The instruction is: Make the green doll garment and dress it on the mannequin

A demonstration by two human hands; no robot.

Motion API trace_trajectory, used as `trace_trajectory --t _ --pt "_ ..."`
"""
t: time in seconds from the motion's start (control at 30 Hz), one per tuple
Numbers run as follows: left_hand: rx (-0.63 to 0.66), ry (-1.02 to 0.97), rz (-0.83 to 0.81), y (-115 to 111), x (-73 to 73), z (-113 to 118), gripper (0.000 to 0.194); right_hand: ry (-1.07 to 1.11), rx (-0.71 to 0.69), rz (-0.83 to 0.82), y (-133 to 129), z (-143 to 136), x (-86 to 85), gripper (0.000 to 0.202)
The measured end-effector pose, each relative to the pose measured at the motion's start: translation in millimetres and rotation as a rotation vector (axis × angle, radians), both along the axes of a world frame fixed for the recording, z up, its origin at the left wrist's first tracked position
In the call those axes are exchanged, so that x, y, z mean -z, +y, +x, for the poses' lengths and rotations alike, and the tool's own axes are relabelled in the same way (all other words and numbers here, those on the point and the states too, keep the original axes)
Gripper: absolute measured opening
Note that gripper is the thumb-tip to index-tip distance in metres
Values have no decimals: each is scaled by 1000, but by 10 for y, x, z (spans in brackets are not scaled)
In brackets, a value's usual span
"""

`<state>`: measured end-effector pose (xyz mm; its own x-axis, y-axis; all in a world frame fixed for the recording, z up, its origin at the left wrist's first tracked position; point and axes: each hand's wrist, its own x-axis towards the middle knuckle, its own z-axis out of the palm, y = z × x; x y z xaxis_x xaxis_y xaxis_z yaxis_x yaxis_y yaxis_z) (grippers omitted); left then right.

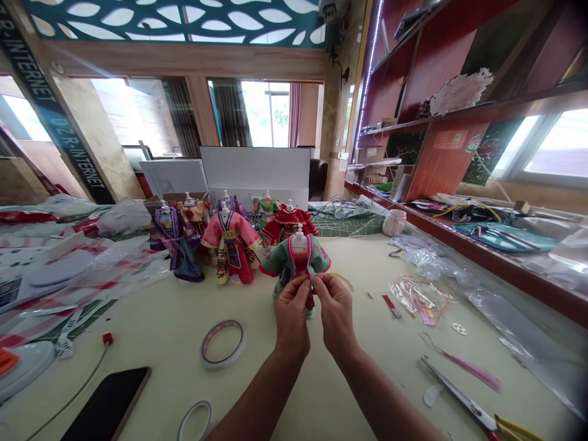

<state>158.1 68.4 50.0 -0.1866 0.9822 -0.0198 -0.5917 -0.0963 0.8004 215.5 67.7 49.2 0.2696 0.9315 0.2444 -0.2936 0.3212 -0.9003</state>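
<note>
A small headless doll form in a green and pink robe (299,252) stands upright in front of me, with pink trim at its open collar. At its waist, my left hand (293,312) is closed in a pinch, thumb against forefinger. My right hand (337,313) pinches right beside it, the fingertips of both hands nearly meeting. A tiny pale bit shows between the fingertips, too small to name. The hands cover the lower front of the robe. Behind and left stand several more dressed doll forms, among them one in a pink and red robe (233,245).
Tape rolls (223,344) and a phone (108,404) lie at front left. On the right are scissors (463,395), a pink tassel (478,372), a gold ornament (459,329), a red strip (391,306) and plastic bags (519,334). A shelf unit (441,147) edges the right.
</note>
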Motion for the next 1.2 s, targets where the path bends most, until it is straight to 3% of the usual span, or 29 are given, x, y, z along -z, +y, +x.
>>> trace_trajectory --t 0.23,0.73,1.0,1.2 --pt "-29 17 14 5 -1 10 26 -89 77 6 29 4 52 21" --pt "-123 65 10 37 0 29 24 -80 88 -7 28 -11 55 14" --pt "-133 75 12 67 19 0 25 -21 62 -49 40 3 78 16" --pt "-132 86 13 61 18 -2 25 29 -41 -97 23 -3 6 17"
